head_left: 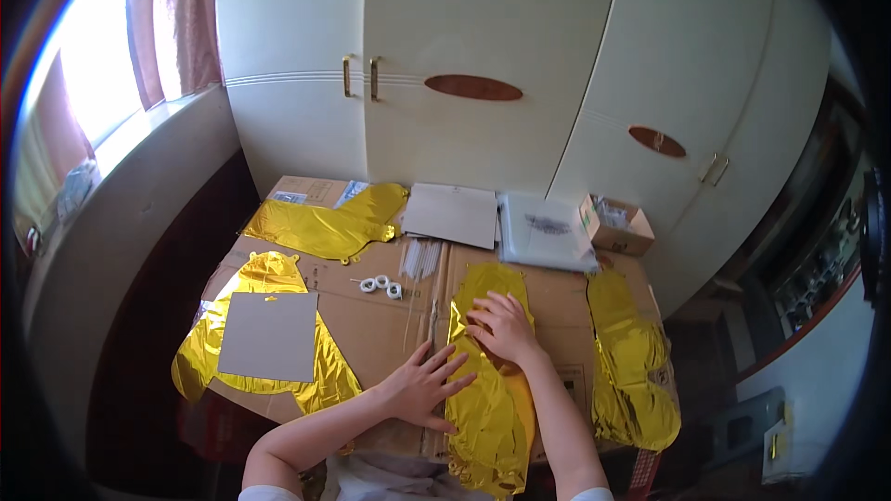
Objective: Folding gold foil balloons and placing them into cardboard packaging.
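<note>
A flat, uninflated gold foil balloon (489, 427) lies lengthwise in front of me, its near end hanging over the table's front edge. My right hand (504, 325) rests on its upper part with the fingers slightly bent and apart. Lower down, my left hand (429, 388) has its fingers spread, the tips over the balloon's left edge. Neither hand grips anything. Left of them, a grey card (269, 337) with a hang slot lies on another gold foil balloon (334, 366).
Cardboard (371, 343) covers the table. More gold foil balloons lie at the back left (311, 227) and right (631, 362). Toward the back are small white rolls (381, 286), white straws (421, 260), grey cards (452, 213), clear plastic bags (543, 232) and a small box (620, 234). Wardrobe doors (483, 19) stand behind.
</note>
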{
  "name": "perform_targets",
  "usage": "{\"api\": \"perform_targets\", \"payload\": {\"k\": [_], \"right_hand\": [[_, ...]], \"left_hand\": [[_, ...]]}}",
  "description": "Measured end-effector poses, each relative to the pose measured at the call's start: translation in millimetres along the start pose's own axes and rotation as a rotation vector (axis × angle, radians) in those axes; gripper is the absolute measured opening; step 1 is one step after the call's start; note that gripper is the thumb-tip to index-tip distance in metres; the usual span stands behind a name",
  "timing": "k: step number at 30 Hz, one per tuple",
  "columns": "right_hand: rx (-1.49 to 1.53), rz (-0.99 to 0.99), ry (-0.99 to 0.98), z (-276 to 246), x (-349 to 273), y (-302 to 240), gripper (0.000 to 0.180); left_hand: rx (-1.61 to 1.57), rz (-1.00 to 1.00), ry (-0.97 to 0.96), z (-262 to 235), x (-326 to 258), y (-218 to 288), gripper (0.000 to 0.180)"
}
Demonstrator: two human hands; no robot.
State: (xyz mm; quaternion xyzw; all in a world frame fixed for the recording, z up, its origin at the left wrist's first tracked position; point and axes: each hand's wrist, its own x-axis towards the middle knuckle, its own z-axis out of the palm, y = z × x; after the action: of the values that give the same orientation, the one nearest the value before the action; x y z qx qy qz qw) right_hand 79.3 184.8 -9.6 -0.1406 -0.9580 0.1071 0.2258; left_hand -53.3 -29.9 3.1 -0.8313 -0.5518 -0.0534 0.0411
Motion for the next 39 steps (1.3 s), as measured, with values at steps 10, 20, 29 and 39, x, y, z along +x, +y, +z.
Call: {"api": "perform_targets", "payload": {"k": [10, 20, 29, 39], "right_hand": [[0.006, 0.439, -0.325, 17, 65, -12, 0.028], [-0.115, 0.395, -0.321, 32, 64, -25, 0.02], [-0.153, 0.292, -0.1, 37, 49, -21, 0.012], [-0.118, -0.258, -0.031, 3, -8, -55, 0.026]], "left_hand": [[0.008, 0.0, 0.019, 6, -2, -1, 0.095], [0.002, -0.002, 0.035, 8, -7, -2, 0.089], [0.006, 0.028, 0.046, 7, -5, -3, 0.084], [-0.02, 0.009, 0.011, 2, -4, -3, 0.085]]}}
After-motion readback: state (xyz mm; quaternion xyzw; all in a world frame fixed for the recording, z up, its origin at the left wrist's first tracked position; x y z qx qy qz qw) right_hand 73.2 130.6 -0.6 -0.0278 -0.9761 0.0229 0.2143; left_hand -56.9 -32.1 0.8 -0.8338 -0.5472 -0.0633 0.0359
